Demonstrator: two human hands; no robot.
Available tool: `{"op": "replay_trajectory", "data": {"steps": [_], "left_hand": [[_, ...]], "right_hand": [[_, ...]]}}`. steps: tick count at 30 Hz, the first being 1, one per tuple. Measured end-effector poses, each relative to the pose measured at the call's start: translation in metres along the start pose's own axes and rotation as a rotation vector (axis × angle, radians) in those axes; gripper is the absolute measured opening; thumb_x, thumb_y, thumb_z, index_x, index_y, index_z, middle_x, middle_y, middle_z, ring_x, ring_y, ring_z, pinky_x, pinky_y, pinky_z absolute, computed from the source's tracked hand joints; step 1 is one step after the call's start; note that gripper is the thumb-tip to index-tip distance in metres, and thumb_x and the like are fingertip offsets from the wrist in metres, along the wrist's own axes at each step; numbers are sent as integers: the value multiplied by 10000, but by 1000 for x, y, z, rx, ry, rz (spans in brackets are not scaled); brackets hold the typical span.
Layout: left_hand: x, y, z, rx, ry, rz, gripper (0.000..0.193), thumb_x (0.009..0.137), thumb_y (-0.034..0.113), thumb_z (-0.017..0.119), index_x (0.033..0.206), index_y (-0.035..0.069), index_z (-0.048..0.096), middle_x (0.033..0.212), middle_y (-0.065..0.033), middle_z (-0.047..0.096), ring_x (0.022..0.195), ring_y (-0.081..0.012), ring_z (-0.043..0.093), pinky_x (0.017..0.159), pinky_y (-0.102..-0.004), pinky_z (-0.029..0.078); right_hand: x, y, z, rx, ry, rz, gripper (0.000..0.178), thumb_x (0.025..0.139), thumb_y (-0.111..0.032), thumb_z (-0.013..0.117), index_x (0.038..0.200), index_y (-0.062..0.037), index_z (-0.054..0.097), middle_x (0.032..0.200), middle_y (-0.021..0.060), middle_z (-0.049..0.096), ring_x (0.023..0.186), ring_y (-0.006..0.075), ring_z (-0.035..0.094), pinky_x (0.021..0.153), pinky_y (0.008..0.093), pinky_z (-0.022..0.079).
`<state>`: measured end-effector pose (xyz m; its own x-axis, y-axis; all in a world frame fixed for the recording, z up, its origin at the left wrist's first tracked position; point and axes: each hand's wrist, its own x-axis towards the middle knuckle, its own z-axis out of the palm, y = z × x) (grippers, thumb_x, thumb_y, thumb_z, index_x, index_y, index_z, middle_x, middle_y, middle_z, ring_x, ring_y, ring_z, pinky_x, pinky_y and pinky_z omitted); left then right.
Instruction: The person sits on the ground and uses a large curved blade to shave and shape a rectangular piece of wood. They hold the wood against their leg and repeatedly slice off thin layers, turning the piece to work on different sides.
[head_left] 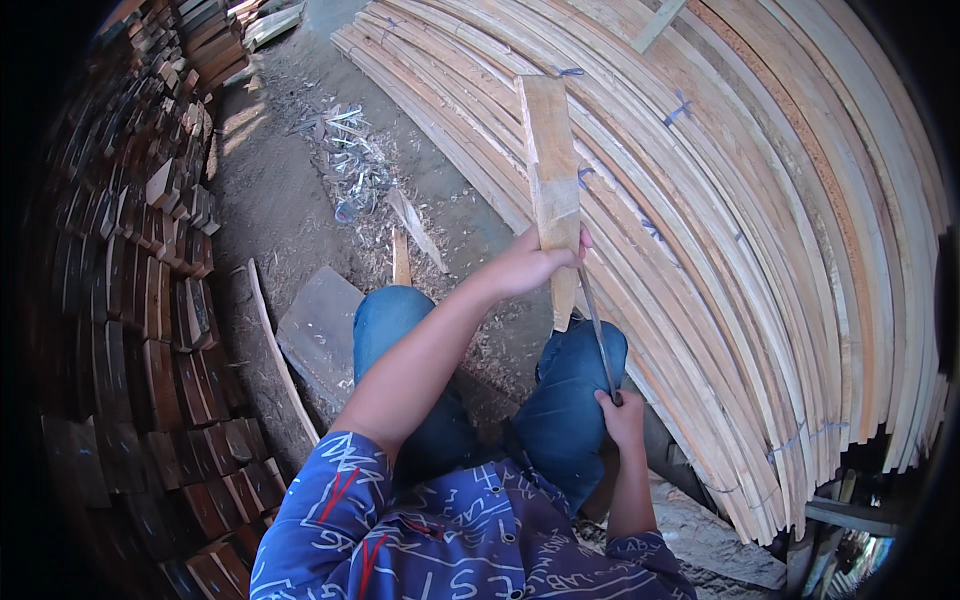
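My left hand [540, 262] is closed round the lower half of a pale wooden board [550, 150]. The board stands nearly upright above my knees, and its lower end narrows to a blunt point. In my right hand [622, 415], near my right knee, is the dark handle of a long-bladed knife [598, 335]. The thin metal blade slants up from my right fist to the board, close beside the fingers of my left hand. It appears edge-on, and whether it touches the wood I cannot tell.
Long pale wooden strips [700, 220], some tied with blue string, are stacked on the right. Short dark wood blocks [130, 330] are piled high on the left. Between them lie plastic scraps [350, 165], shavings, a flat grey board [318, 325] and a thin curved stick [275, 345].
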<state>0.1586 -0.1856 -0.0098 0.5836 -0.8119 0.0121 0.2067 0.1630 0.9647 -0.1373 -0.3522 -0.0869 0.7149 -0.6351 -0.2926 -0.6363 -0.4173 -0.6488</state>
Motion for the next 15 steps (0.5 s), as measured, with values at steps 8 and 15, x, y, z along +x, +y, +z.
{"op": "replay_trajectory", "data": {"steps": [8, 15], "left_hand": [[-2, -3, -3, -203, -257, -4, 292, 684, -1, 504, 974, 20, 532, 829, -82, 554, 930, -231, 578, 902, -350, 454], [-10, 14, 1, -233, -307, -45, 321, 612, 27, 495, 932, 21, 516, 747, -73, 514, 885, -243, 576, 902, -358, 455]], "right_hand": [[-1, -2, 0, 28, -4, 19, 375, 792, -266, 767, 671, 56, 619, 500, 84, 499, 477, 142, 456, 486, 361, 374], [-1, 3, 1, 11, -4, 10, 324, 802, -241, 752, 707, 56, 665, 521, 49, 547, 497, 105, 499, 492, 328, 385]]}}
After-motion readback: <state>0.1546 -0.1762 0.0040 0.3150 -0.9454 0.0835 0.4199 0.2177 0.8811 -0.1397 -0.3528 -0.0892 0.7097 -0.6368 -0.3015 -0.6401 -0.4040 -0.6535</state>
